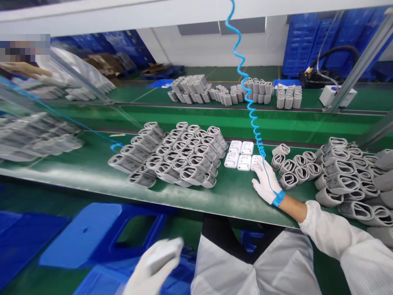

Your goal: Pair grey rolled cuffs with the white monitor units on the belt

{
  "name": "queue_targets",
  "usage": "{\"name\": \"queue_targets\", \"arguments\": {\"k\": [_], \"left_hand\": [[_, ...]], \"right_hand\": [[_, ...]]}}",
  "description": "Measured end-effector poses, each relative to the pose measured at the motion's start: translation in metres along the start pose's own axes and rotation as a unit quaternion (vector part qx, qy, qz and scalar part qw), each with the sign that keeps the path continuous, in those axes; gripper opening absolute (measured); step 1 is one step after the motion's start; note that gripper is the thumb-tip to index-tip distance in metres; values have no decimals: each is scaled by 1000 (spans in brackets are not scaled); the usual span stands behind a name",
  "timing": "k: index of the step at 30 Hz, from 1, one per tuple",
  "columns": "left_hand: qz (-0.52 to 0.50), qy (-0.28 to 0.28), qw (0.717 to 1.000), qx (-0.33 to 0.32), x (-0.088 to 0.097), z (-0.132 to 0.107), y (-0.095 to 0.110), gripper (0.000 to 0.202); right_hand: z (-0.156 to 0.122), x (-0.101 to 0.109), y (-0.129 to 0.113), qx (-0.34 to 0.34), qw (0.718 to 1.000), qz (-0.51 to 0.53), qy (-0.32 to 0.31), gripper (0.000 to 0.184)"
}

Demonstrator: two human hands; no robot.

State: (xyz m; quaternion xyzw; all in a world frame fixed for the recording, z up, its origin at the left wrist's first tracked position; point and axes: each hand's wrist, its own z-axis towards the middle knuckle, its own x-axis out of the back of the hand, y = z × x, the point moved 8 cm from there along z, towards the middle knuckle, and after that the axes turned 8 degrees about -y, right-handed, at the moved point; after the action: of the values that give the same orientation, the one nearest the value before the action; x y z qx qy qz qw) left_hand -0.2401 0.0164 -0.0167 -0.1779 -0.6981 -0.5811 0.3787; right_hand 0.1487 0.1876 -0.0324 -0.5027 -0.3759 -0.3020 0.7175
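Observation:
My right hand (265, 180), in a white glove with a blue wrist strap, rests its fingertips on a small white rounded-square device (257, 161) on the green bench. Its thumb is apart and its fingers are stretched out. That device lies beside several similar white units (245, 162) with small dark marks on top. My left hand (153, 266), also gloved, is low in front of the bench, blurred. It is closed around a white box-like device (164, 254), whose details I cannot make out.
Rolled grey fabric cuffs (181, 153) are stacked left of the white units, and more cuffs (340, 176) stand on the right. A coiled blue cord (250, 102) hangs down to my right wrist. Blue plastic stools (86, 233) stand below. Another person (70, 65) is at the far left.

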Motion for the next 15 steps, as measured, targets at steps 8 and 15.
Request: {"name": "queue_targets", "arguments": {"k": [8, 15], "left_hand": [[132, 38, 941, -309, -131, 62, 180, 27], [187, 44, 930, -312, -172, 64, 189, 28]], "right_hand": [[-2, 10, -2, -1, 999, 40, 22, 55], [-5, -9, -14, 49, 992, 115, -18, 51]]}}
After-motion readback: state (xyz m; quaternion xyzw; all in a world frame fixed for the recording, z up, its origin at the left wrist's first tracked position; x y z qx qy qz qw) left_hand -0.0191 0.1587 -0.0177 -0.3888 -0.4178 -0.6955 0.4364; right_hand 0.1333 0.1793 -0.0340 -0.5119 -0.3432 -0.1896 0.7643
